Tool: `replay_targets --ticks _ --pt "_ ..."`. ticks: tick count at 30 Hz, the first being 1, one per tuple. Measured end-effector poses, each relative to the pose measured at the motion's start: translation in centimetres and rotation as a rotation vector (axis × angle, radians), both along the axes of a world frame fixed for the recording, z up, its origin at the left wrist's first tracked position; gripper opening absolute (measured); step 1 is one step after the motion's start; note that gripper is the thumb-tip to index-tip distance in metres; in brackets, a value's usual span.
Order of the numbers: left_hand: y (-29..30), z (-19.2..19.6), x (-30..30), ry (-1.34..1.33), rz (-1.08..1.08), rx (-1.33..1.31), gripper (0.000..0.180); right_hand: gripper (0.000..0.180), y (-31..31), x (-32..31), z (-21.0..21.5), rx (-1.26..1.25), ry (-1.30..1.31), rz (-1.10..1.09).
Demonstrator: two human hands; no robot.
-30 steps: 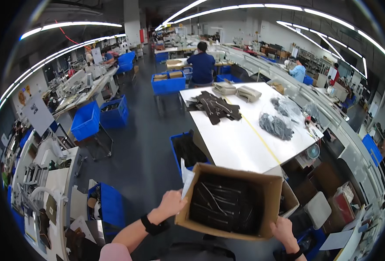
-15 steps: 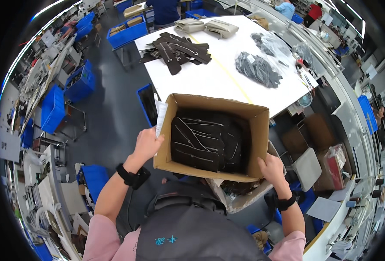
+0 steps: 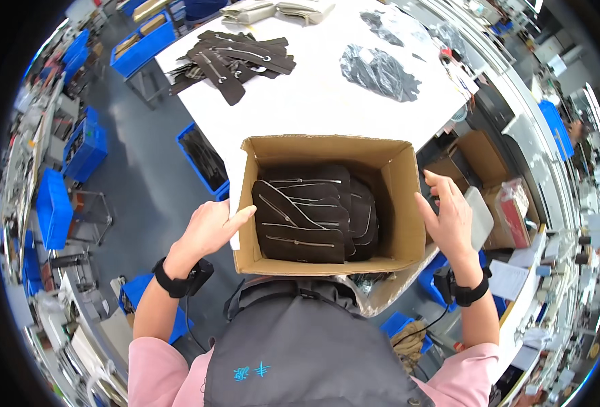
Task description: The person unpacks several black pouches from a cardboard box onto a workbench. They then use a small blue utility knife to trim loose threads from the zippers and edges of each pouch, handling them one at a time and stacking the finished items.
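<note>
An uncapped cardboard box [image 3: 403, 203] stands in front of me at the near edge of the white table. Inside it lie stacked dark brown fabric pieces [image 3: 303, 230] with metal zippers. My left hand [image 3: 213, 227] grips the box's left side, its thumb on the wall's edge and its other fingers mostly hidden. A white strip, seemingly paper [image 3: 235, 178], shows between that hand and the box. My right hand [image 3: 448, 216] is open beside the right wall, fingers spread and apart from the box.
On the white table [image 3: 273, 112] lie a pile of dark zippered strips [image 3: 235, 57], dark bundles in clear plastic [image 3: 379, 73] and folded beige pieces [image 3: 303, 9]. A blue bin [image 3: 204, 157] stands left of the table. Another open carton [image 3: 482, 157] sits at the right.
My right hand has let go of the box's right wall and opened out to the right. My left hand stays at the left side. The view has shifted, and the box sits squarer before me.
</note>
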State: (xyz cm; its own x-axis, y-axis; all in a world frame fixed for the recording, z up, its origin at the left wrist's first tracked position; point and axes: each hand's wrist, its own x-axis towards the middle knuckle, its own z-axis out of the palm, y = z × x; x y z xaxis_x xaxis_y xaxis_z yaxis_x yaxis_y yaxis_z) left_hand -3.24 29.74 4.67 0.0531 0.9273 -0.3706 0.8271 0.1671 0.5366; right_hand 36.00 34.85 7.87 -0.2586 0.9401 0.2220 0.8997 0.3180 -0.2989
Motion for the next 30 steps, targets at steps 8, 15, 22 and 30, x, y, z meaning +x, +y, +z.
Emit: replay_targets --ticks 8,15,22,30 --pt "3.1 -1.0 -2.8 -0.122 -0.335 0.122 0.049 0.090 2.5 -5.7 -1.9 -0.532 -0.125 -0.043" --pt "4.2 -2.2 -3.8 -0.218 -0.442 0.114 0.045 0.122 4.8 -5.1 -7.3 -0.923 -0.041 -0.258" --pt "4.2 -3.1 -3.5 -0.285 -0.391 0.224 0.045 0.126 5.5 -8.2 -9.2 -1.135 0.237 -0.275" --pt "4.1 -3.1 -2.8 -0.284 -0.349 0.167 0.044 0.091 5.2 -11.3 -6.3 -1.186 0.711 -0.573"
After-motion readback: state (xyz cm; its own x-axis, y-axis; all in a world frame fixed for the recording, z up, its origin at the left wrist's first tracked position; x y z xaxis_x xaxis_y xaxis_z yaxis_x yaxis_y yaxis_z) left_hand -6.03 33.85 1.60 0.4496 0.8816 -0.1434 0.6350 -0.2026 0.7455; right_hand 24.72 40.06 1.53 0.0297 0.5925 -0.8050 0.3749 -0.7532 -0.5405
